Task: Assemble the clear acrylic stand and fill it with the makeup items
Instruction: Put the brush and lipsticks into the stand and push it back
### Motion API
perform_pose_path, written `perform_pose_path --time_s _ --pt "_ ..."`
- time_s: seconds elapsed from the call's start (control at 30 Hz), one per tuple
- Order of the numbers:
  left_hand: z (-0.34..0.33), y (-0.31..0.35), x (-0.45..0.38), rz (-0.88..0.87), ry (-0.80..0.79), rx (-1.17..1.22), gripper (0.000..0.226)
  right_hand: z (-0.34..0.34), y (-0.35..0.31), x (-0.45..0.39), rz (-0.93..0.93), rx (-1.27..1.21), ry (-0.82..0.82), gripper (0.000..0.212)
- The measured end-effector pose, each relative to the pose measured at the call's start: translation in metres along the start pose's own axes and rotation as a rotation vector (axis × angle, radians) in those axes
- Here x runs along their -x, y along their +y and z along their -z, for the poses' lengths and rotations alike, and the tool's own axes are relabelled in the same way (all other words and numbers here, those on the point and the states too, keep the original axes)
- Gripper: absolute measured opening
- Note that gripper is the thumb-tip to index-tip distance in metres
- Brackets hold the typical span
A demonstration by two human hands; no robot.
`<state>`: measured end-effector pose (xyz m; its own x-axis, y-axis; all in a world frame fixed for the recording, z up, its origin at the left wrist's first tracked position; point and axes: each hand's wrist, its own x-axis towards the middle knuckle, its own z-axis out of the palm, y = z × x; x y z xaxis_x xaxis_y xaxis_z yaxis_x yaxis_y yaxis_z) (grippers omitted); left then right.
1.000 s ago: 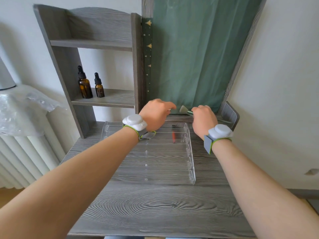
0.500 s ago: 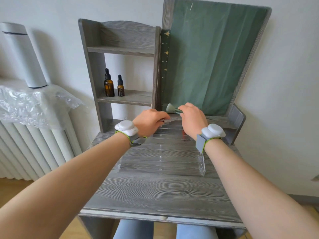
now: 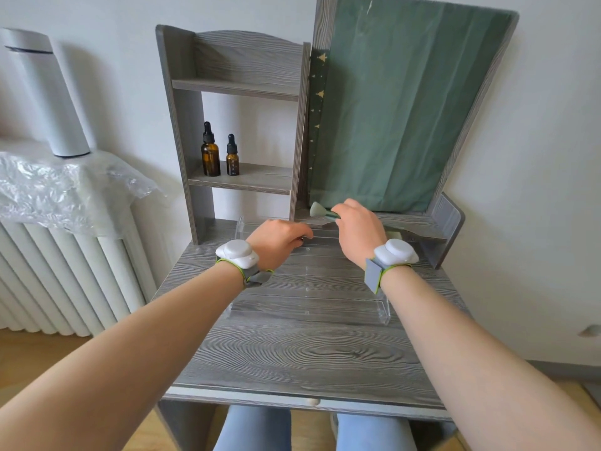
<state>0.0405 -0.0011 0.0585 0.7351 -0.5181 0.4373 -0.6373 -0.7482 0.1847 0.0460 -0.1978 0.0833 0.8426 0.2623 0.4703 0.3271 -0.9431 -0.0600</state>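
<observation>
Already the right hand [image 3: 356, 227] pinched the green makeup brush [image 3: 320, 211], its long axis crosswise with bristles leftward, above the back tiers of the clear acrylic stand [image 3: 309, 281] on the desk [image 3: 292, 353], nearer than the curled left hand [image 3: 278, 237], whose grasp I could not tell.

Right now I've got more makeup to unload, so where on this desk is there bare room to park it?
Bare wood lies between the acrylic stand and the desk's near edge. The back is crowded: left hand, and right hand holding a brush, over the stand's rear rows. The shelf beside the dropper bottles is free.
</observation>
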Motion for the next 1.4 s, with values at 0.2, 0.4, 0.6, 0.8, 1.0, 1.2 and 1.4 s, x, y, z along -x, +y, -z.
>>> perform_pose_path --time_s 0.2,0.4,0.6,0.8,1.0,1.2,1.4 --pt "-0.002 -0.002 0.003 0.008 0.029 0.032 0.020 -0.002 0.000 -0.001 -0.012 0.019 -0.010 0.017" --pt "0.011 -0.006 0.001 0.159 0.222 0.001 0.023 -0.006 -0.007 -0.011 0.042 -0.016 0.001 0.027" --pt "0.019 -0.019 0.001 0.325 0.264 -0.058 0.033 -0.019 -0.033 -0.026 0.133 -0.061 -0.023 0.020" --pt "0.014 -0.028 0.010 0.401 0.231 -0.074 0.044 -0.039 -0.059 -0.037 0.174 -0.120 -0.042 0.028" --pt "0.010 -0.032 0.012 0.395 0.169 -0.063 0.040 -0.049 -0.064 -0.036 0.153 -0.165 -0.043 0.025" --pt "0.010 -0.029 0.007 0.374 0.206 -0.049 0.043 -0.036 -0.043 -0.034 0.129 -0.161 0.019 0.025" --pt "0.004 -0.014 -0.005 0.339 0.181 -0.046 0.043 -0.028 -0.020 -0.027 0.116 -0.134 -0.013 0.040"
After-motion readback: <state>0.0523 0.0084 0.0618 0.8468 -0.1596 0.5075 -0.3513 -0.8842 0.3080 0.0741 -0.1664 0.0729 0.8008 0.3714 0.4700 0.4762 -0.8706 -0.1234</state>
